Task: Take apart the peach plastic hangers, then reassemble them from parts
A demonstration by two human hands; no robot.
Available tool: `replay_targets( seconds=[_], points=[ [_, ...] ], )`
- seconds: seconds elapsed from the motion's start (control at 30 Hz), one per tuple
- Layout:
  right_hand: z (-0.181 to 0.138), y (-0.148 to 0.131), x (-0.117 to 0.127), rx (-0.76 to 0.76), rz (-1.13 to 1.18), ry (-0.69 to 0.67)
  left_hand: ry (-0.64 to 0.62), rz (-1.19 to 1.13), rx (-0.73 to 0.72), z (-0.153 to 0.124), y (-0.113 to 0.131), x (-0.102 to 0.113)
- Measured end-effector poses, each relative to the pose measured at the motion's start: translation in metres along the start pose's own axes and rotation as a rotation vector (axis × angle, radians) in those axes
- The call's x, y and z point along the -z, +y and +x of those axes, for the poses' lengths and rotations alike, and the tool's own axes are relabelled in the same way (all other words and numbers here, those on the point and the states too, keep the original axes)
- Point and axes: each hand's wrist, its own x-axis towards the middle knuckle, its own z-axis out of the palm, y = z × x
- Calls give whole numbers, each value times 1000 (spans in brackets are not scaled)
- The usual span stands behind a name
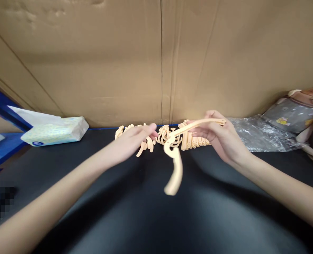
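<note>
My right hand (pixel 217 135) is closed on one arm of a pale orange plastic hanger (pixel 196 126), held above a black table (pixel 156 211). The hanger's other arm (pixel 175 173) hangs down toward me and is blurred. My left hand (pixel 135 139) reaches in from the left, its fingers stretched toward the hanger's middle joint and over a pile of similar orange plastic parts (pixel 161 135). Nothing shows in its grasp. The pile lies on the table against a cardboard wall, partly hidden behind both hands.
A cardboard wall (pixel 156 60) closes off the back of the table. A soft pack of tissues (pixel 55 131) lies at the left by a blue frame (pixel 2 109). Crumpled clear plastic wrap (pixel 262 134) and a brown and grey bag (pixel 296 113) sit at the right.
</note>
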Motion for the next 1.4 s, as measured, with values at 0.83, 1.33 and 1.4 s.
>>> replay_targets(
  seconds=[0.83, 1.33, 1.4],
  points=[
    [1, -1, 4, 15, -48, -3, 72, 559, 260, 14, -67, 79],
    [-5, -9, 2, -76, -2, -306, 39, 192, 91, 75, 29, -38],
    [-5, -9, 3, -67, -1, -324, 74, 248, 97, 86, 23, -49]
  ],
)
